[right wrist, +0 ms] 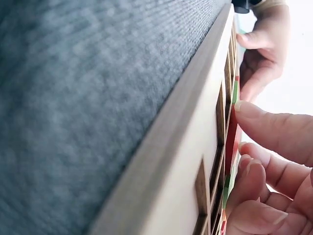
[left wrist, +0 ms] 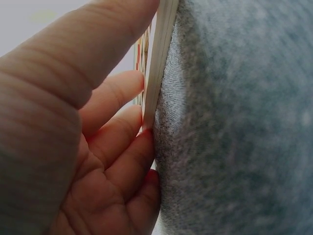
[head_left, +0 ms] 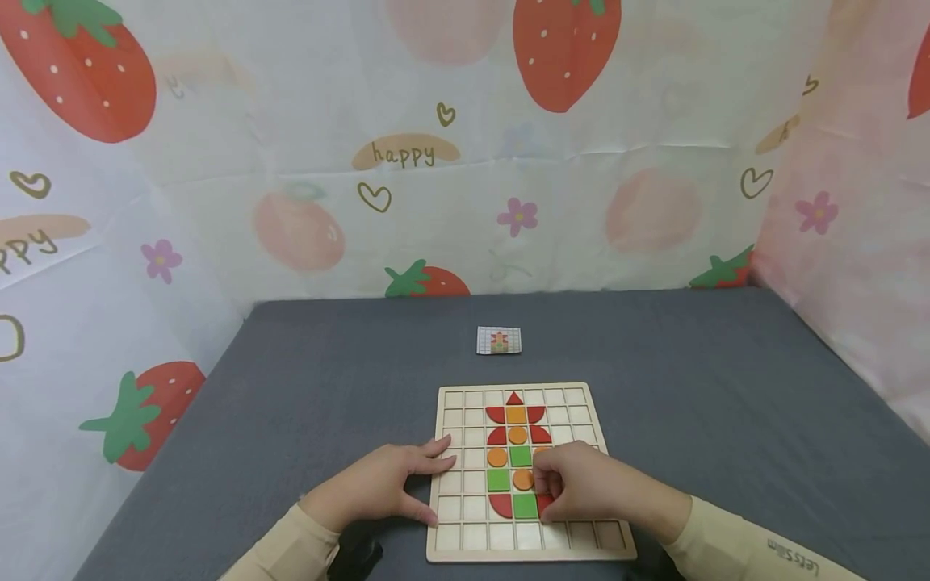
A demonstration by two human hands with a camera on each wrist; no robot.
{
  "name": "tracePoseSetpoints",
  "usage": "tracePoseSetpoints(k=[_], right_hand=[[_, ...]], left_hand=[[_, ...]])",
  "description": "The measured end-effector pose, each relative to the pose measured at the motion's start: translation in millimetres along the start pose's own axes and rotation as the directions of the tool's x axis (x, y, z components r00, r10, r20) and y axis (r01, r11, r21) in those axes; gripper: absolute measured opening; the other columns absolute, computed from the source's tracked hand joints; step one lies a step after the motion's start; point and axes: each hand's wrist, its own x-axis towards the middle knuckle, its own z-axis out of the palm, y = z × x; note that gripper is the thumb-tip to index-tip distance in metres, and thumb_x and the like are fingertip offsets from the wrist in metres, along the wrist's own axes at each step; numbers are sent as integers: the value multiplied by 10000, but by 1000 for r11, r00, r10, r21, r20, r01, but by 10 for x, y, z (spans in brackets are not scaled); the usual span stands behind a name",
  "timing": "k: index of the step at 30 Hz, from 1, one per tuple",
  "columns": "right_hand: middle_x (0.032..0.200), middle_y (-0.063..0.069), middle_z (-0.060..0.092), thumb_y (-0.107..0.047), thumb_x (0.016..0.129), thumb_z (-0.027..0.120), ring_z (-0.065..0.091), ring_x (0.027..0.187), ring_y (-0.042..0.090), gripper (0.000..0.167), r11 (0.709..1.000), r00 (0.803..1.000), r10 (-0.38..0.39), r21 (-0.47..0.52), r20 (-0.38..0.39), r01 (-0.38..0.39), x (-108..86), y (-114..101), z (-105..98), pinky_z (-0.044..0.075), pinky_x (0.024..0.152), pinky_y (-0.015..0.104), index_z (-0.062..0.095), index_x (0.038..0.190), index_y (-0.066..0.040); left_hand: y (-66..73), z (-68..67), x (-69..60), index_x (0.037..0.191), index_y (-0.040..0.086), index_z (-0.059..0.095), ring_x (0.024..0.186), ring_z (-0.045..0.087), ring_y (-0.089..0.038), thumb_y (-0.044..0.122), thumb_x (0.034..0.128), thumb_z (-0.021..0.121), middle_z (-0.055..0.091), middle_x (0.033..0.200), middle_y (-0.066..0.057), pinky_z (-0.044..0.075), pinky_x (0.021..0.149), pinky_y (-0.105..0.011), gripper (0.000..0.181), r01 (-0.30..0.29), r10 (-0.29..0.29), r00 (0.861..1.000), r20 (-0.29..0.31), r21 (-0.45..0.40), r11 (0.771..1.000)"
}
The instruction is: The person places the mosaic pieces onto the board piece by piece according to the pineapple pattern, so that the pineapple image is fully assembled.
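Note:
A wooden grid board (head_left: 450, 543) lies on the table and carries a figure of flat red, orange and green pieces. At its left edge rests my left hand (head_left: 392, 478), thumb and fingers spread and fairly straight, also seen beside the board's rim in the left wrist view. My right hand (head_left: 584, 484) has thumb and curled fingertips at a red quarter-circle piece (right wrist: 232, 142), low in the figure, right of a green square (head_left: 525, 506). That piece is mostly hidden by the hand in the head view. Another red quarter-circle (head_left: 500, 505) sits left of the green square.
Beyond the board lies a small pattern card (head_left: 499, 340) showing a similar figure on a grid. A dark grey cloth (head_left: 327, 379) covers the table. Behind stands a fabric backdrop (head_left: 508, 145) with strawberries. A black object (head_left: 354, 557) is below my left wrist.

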Motion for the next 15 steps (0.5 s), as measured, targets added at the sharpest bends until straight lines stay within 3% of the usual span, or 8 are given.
tracePoseSetpoints(k=[7,15], right_hand=[[579,-85,498,-83,665,763,451,559,51,220,1000,1000,-2,24,11,1,-4,11,3,378,501,212,588,729,-199],[629,-107,518,-39,662,772,463,576,38,231,999,999,-48,-23,19,49,-2,6,-10,412,518,212,612,708,-199]], left_hand=[[-3,7,6,1342,248,471,1289,371,-141,527,657,721,325,1453,54,342,1015,-383,781,3,-3,1000,-2,-2,1000],[-10,8,6,1345,251,465,1291,368,-140,536,659,712,321,1455,59,341,1015,-388,783,-1,1,1000,3,-2,1000]])
